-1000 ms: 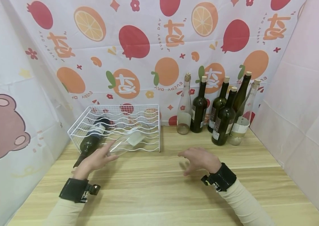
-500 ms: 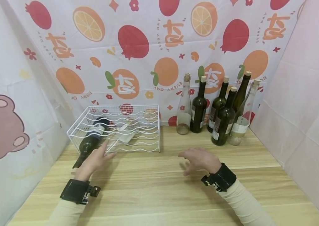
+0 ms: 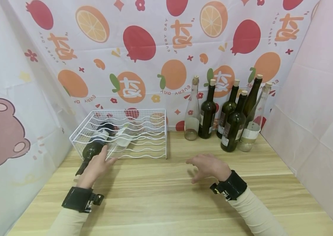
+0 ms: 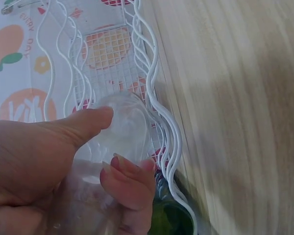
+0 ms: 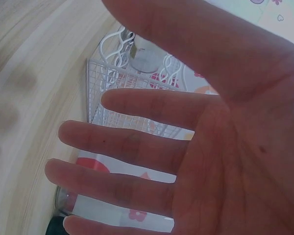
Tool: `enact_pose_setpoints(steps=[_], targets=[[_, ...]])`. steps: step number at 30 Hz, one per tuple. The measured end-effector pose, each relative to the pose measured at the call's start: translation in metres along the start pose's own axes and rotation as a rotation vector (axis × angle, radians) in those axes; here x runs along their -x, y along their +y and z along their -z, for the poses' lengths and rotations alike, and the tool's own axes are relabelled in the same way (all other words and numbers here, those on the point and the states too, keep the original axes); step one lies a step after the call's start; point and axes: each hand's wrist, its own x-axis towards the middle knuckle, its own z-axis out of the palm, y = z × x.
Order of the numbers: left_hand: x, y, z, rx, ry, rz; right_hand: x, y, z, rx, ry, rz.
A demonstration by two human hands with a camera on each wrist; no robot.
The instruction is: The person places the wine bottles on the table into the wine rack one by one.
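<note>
Fingers and thumb of my left hand (image 3: 95,168) curl round a clear glass bottle (image 3: 124,137) with a pale label. The bottle lies slanted in a white wire wine rack (image 3: 166,137), its base toward the back. Left of it, a dark green wine bottle (image 3: 93,150) lies in the same rack, its corked neck sticking out toward the front. In the left wrist view the clear bottle's base (image 4: 125,125) shows among the wavy wires. My right hand (image 3: 209,167) hovers over the wooden table with fingers spread, holding nothing; its bare palm (image 5: 225,161) shows in the right wrist view.
Several corked bottles stand upright at the back right: a clear bottle (image 3: 191,123), dark green bottles such as the front dark bottle (image 3: 232,131), and a clear bottle with a pale label (image 3: 249,136). A fruit-print cloth (image 3: 154,65) hangs behind the rack.
My left hand has turned slightly and shifted left, swinging the clear bottle's base leftward inside the rack, closer to the dark bottle. The right hand has stayed where it was.
</note>
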Motion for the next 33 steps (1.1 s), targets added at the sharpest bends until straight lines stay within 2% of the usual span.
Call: enact_pose_setpoints(steps=[11,22,30,33], targets=[[0.002,-0.001,-0.001,0.02,-0.043,0.077,0.0,0.0,0.001,0.008,-0.008,0.001],[-0.001,-0.004,-0.005,-0.01,-0.022,0.049,-0.001,0.003,0.001,-0.018,-0.016,0.006],[-0.007,-0.008,-0.009,0.025,-0.096,0.089,-0.002,0.007,0.001,-0.024,-0.012,0.029],[-0.008,-0.009,-0.011,0.026,-0.095,0.095,-0.002,0.007,-0.001,-0.032,-0.006,0.034]])
